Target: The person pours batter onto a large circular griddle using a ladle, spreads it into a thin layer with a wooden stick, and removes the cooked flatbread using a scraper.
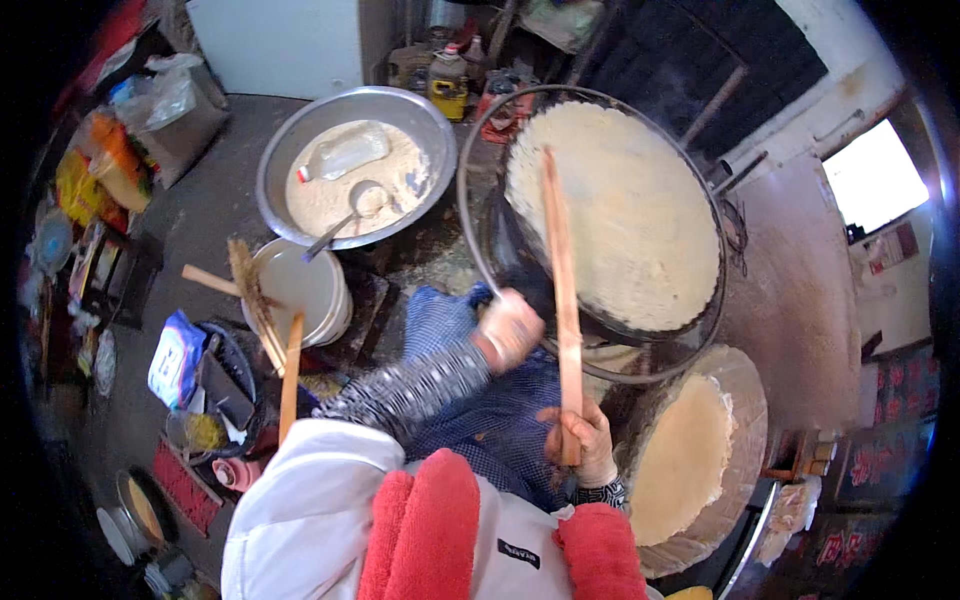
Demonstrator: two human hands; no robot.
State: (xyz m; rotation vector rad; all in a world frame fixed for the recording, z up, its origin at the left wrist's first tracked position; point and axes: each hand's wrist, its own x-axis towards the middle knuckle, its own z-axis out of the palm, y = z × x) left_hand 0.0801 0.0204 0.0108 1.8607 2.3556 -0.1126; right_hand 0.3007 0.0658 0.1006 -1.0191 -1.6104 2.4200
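Observation:
My left hand, slightly blurred, is closed around the near left edge of a large round metal rim. I cannot tell whether this is a hoop or the edge of a clear lid. My right hand grips the lower end of a long wooden slat, whose far tip overlaps the left part of a pale flatbread. The flatbread covers most of a dark round griddle inside the rim. At my right, a thin pale round rests on a wide covered round surface.
On the left stand a metal basin of pale batter with a ladle and plastic bottle, and a white bucket of cloudy liquid with wooden sticks across it. An oil jug stands behind. A blue checked cloth covers my lap.

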